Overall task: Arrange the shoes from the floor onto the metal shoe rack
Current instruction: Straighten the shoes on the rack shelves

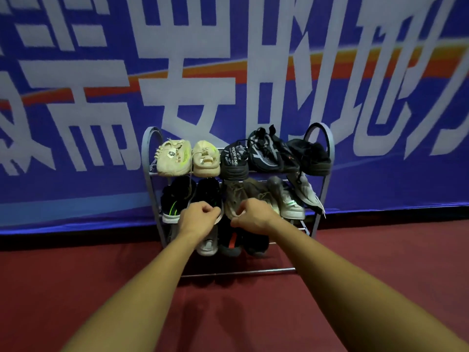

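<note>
As our left hand (200, 215) pinches a black shoe (206, 191) and right hand (253, 214) grips a taupe shoe (234, 196) mid-frame, we judge seating on the rack (149, 148) underway; next, release squarely.

roughly fifteen shoes (175, 158), one rack (253, 271), two hands (200, 214)

This looks like a sports hall or event venue. A huge blue banner (380, 189) with white Chinese characters and an orange-red stripe fills twelve o'clock. Dark red matte floor (380, 275) spreads from three round to nine. A sneaker-laden metal shoe rack (146, 148) stands against the banner.
</note>
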The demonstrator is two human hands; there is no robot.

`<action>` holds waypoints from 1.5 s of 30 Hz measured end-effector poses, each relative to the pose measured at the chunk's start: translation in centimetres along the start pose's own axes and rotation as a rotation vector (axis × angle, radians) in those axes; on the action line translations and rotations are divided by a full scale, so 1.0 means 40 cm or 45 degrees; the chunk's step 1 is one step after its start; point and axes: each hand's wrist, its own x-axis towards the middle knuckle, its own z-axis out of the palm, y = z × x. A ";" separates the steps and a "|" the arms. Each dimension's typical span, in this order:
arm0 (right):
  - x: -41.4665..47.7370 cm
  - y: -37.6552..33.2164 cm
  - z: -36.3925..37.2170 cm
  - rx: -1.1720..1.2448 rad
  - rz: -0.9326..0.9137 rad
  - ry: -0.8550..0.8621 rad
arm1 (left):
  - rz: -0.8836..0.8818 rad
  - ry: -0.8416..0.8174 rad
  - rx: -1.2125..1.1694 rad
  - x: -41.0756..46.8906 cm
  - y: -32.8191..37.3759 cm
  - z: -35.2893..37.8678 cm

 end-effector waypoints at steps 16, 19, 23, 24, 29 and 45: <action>0.214 -0.070 0.042 0.239 0.057 0.165 | -0.609 -0.176 -1.019 0.183 0.013 0.007; 0.252 -0.080 0.024 0.325 0.126 0.180 | -0.605 -0.213 -1.114 0.228 0.037 0.023; 0.270 -0.068 0.008 0.384 0.059 0.120 | -0.557 -0.215 -1.373 0.254 0.086 0.030; 0.271 -0.062 -0.001 0.367 0.038 0.076 | -0.552 -0.201 -1.420 0.258 0.095 0.028; 0.264 -0.013 -0.014 0.418 -0.011 -0.001 | -0.577 -0.116 -1.483 0.249 0.113 0.030; 0.141 -0.117 -0.070 1.683 -0.026 -0.088 | -0.348 -0.045 -1.679 0.161 0.099 -0.149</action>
